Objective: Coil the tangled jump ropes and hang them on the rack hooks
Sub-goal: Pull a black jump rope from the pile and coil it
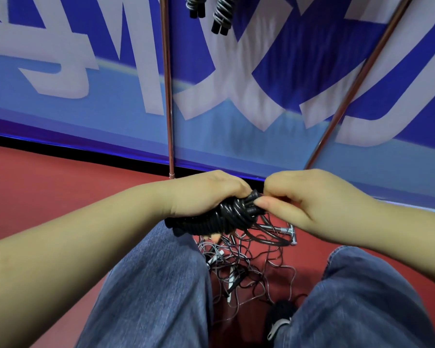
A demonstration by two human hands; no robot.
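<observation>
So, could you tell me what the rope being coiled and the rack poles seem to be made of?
The black coiled rope held by the left hand and right hand looks like smooth plastic or rubber-coated cord: glossy highlights run along each turn. The rack poles look like polished metal, coppery and reflective, though plating can't be confirmed.

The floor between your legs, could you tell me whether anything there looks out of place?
Yes: a tangle of thin ropes sprawls loose on the red floor, uncoiled, unlike the black coil gripped by the left hand and pinched by the right hand.

left hand [206, 194] gripping, right hand [309, 199] pinching
</observation>
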